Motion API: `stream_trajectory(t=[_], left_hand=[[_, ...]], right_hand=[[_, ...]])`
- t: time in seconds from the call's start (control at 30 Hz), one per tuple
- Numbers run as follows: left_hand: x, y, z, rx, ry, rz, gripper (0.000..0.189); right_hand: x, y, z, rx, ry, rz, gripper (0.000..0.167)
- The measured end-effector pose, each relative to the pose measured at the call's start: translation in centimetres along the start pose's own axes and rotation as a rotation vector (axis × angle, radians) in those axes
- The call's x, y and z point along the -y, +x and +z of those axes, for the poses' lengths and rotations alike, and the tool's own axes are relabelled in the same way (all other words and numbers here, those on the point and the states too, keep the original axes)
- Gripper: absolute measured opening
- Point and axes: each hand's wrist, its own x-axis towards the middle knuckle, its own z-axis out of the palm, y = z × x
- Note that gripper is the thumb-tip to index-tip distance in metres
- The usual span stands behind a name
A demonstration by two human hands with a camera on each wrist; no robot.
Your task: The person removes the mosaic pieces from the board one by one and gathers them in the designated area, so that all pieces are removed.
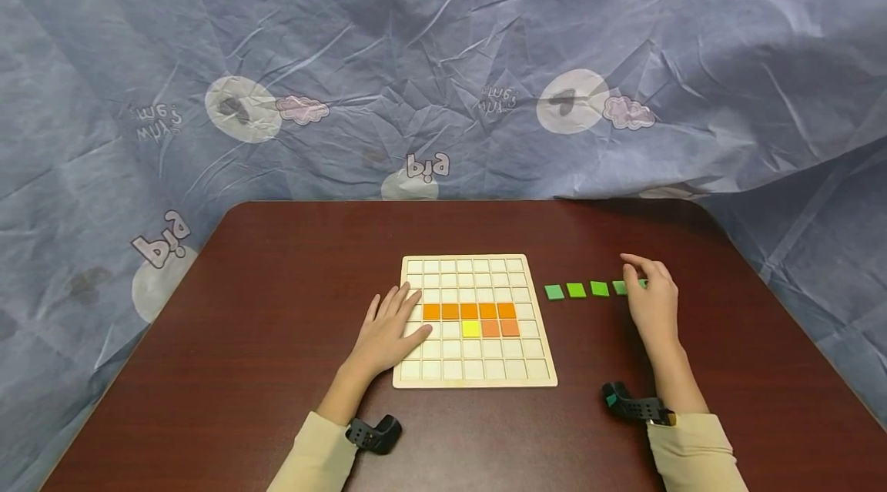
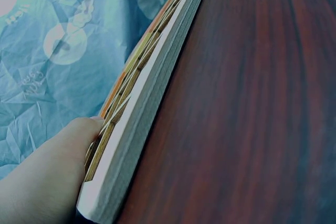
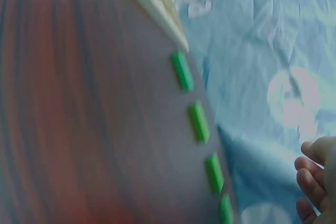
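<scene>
My left hand (image 1: 385,332) rests with spread fingers on the left side of a pale wooden grid board (image 1: 475,383). The left wrist view shows its thumb on the rim of the board (image 2: 142,108). Several orange tiles (image 1: 469,312) fill a row in the middle of the grid. Just below them sit one yellow tile (image 1: 470,329) and two salmon tiles (image 1: 500,329). To the right, my right hand (image 1: 653,303) hovers with loosely bent fingers over the right end of a row of green tiles (image 1: 599,289), partly hiding the last ones. Nothing shows between its fingers (image 3: 311,174).
A dark reddish-brown table (image 1: 291,261) carries the board and the green tiles. Behind it hangs a wrinkled blue-grey printed cloth (image 1: 443,76). Black bands with small devices (image 1: 374,434) circle both wrists.
</scene>
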Motion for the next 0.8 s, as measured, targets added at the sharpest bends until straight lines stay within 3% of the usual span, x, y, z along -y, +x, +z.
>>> stream_trajectory(t=[0.23,0.8], left_hand=[[-0.2,-0.1,-0.1,-0.002,-0.003,-0.003,0.067],[-0.2,-0.1,-0.1,-0.005,-0.006,0.0,0.067]], right_hand=[[3.1,-1.0,1.4,0.035,0.035,-0.099,0.026],[6.8,-5.1,4.7,0.272,0.053,-0.251,0.022]])
